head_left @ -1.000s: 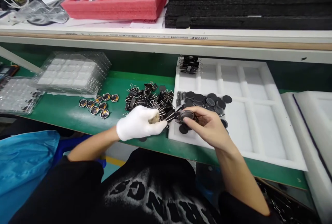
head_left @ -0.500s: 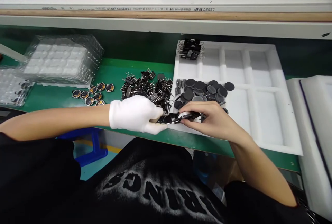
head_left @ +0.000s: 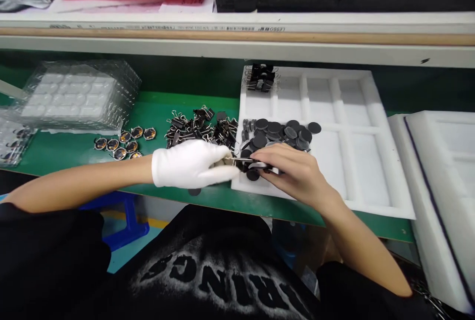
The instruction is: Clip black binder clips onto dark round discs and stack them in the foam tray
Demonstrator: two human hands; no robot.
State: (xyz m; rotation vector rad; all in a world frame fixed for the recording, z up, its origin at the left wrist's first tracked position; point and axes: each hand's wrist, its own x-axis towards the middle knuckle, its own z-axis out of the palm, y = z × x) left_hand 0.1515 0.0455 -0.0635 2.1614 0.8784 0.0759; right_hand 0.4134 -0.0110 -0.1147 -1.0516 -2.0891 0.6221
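Observation:
My left hand (head_left: 195, 164), in a white glove, has its thumb and fingers around the wire handle of a black binder clip (head_left: 241, 160). My bare right hand (head_left: 295, 169) pinches dark round discs (head_left: 261, 165) at the clip's other end; the fingers partly hide how clip and discs meet. Behind the glove lies a heap of black binder clips (head_left: 200, 124) on the green table. A pile of loose dark discs (head_left: 274, 129) spreads over the near left part of a white foam tray (head_left: 326, 123), just beyond my right hand.
Clipped pieces (head_left: 261, 78) stand in the tray's far left compartment. Several round pieces with a dark and orange face (head_left: 125, 137) lie left of the heap. Clear plastic trays (head_left: 74, 95) are stacked behind them. White foam blocks (head_left: 441, 161) stand right; a shelf edge (head_left: 185, 45) crosses above.
The view has shifted a little, so the table appears lower and further left. The clip has turned between my hands, its wire handle now level. A dark disc shows below the glove at the table edge.

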